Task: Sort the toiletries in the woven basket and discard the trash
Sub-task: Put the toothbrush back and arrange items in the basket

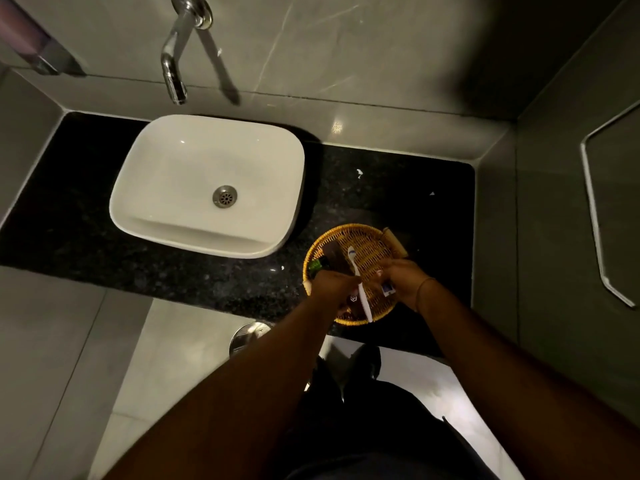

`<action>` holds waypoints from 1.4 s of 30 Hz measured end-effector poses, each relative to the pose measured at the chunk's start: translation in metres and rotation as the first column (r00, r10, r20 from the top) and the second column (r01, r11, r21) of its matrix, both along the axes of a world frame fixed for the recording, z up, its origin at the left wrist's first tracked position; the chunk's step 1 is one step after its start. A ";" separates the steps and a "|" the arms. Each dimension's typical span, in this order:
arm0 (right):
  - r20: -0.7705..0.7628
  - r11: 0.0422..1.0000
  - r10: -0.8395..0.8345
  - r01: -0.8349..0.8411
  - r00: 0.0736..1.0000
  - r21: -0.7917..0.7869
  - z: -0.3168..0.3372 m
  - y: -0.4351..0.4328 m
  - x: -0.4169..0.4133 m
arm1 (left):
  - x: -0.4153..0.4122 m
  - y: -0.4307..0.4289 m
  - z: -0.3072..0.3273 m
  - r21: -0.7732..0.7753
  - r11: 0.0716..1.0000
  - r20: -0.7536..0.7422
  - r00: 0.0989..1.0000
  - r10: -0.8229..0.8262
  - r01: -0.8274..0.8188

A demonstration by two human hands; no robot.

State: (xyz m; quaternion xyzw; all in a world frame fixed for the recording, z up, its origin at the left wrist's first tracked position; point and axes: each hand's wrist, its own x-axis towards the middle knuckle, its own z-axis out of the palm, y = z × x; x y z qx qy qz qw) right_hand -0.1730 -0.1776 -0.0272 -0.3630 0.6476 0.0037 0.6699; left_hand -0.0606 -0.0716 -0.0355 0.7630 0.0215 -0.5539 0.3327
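The round woven wicker basket (370, 244) sits on the black speckled stone counter (86, 230), right of centre in the frame, close to the counter's near edge. Nearest me, both bare forearms rise from the bottom of the frame and meet over the basket's near half. My left hand (330, 284) is closed around the white toothbrush (358, 282), which slants across the basket with its bristle end pointing away from me and its handle end reaching the near rim. My right hand (398, 277) is curled, pinching a small white packet with blue print (388, 289) between the fingertips; a thin band circles that wrist. A dark brown flat sachet (335, 256) lies in the basket's left part, and a small green bottle (317, 265) rests at its left rim. Below the counter edge I see a round metal bin lid (247, 336) on the pale floor. Further off, left of the basket, stands the white rectangular ceramic basin (207, 183), with a chrome wall tap (180, 53) above it at the top of the frame.
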 end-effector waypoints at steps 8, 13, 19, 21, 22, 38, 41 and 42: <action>-0.026 0.985 -0.119 0.114 0.993 -0.131 -0.027 0.002 -0.008 | -0.003 -0.027 -0.021 -0.001 0.996 -0.002 0.996 0.095 -0.095; -0.008 0.971 -0.160 0.156 0.987 -0.180 -0.039 0.002 -0.005 | 0.000 -0.034 -0.025 0.090 0.994 0.034 0.998 0.056 -0.059; -0.005 0.978 -0.179 0.177 0.984 -0.108 -0.051 0.003 0.000 | 0.003 -0.037 -0.033 0.117 0.993 0.081 0.996 0.026 -0.036; -0.049 0.978 -0.167 0.159 0.985 -0.134 -0.057 0.005 0.000 | 0.002 -0.040 -0.034 0.114 0.993 0.129 0.992 -0.003 -0.012; -0.072 0.977 -0.162 0.150 0.984 -0.149 -0.060 0.006 -0.001 | 0.001 -0.041 -0.035 0.118 0.993 0.155 0.988 -0.018 0.000; -0.484 0.912 0.129 -0.295 0.865 -0.284 -0.066 0.001 -0.005 | -0.002 -0.042 -0.034 0.234 0.887 0.414 0.785 -0.462 0.398; -0.504 0.903 0.150 -0.325 0.851 -0.280 -0.066 0.002 -0.002 | -0.002 -0.043 -0.033 0.250 0.879 0.399 0.784 -0.475 0.406; -0.501 0.905 0.148 -0.322 0.853 -0.280 -0.064 0.003 -0.002 | -0.002 -0.043 -0.033 0.245 0.883 0.398 0.789 -0.468 0.401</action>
